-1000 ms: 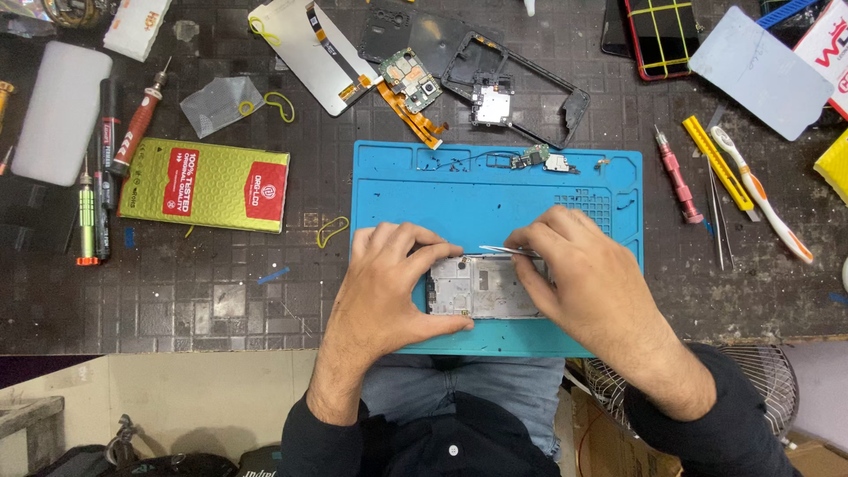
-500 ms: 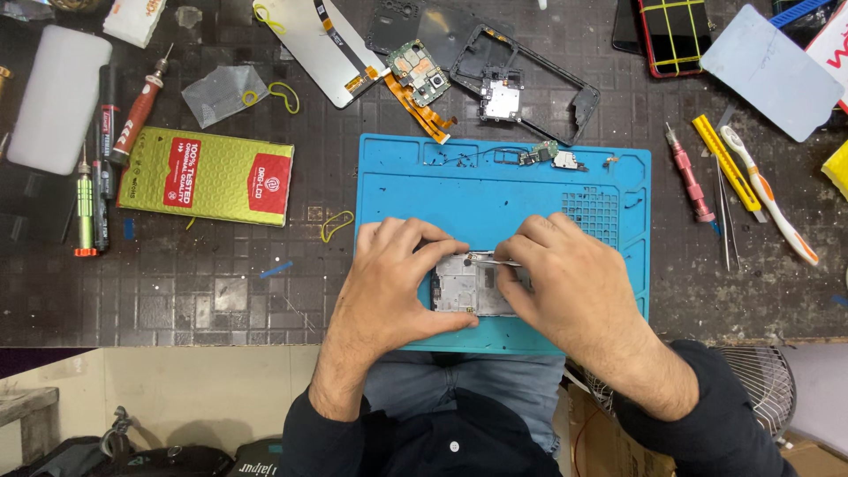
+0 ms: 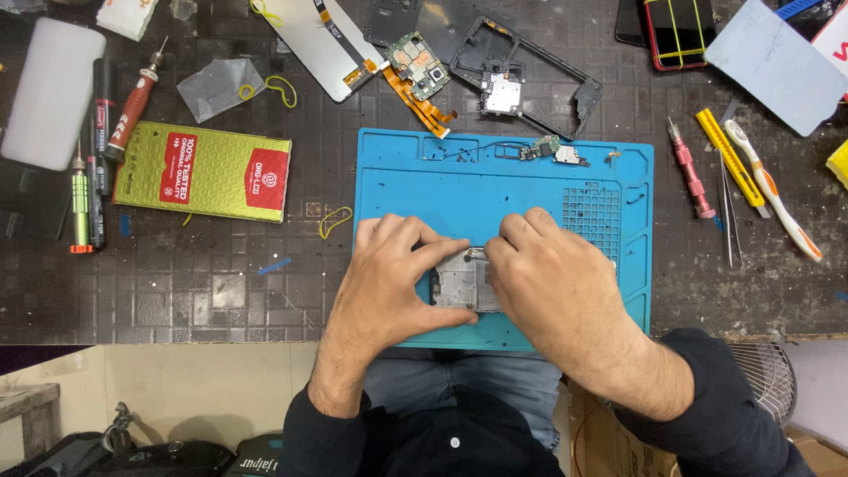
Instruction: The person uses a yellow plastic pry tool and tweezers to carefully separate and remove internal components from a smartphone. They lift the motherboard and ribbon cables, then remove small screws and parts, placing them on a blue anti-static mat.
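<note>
A grey opened phone body (image 3: 459, 284) lies on the blue work mat (image 3: 459, 190), near its front edge. My left hand (image 3: 389, 274) grips the phone's left side, with the index finger stretched across its top edge. My right hand (image 3: 552, 274) covers the right part of the phone, fingertips pressed at its top edge close to the left index finger. Whether a tool is in the right hand is hidden. Small loose parts and screws (image 3: 552, 152) sit along the mat's far rim.
Beyond the mat lie a circuit board with an orange flex cable (image 3: 417, 75), a black phone frame (image 3: 521, 75) and a display panel (image 3: 318, 40). A yellow-green padded packet (image 3: 208, 172) and screwdrivers (image 3: 88, 185) lie left; a red screwdriver (image 3: 689, 172), tweezers and a toothbrush (image 3: 773, 190) lie right.
Both hands stayed on the phone. The thin metal tool seen at my right fingertips earlier is no longer visible, and the fingertips of both hands have closed together at the phone's top edge.
</note>
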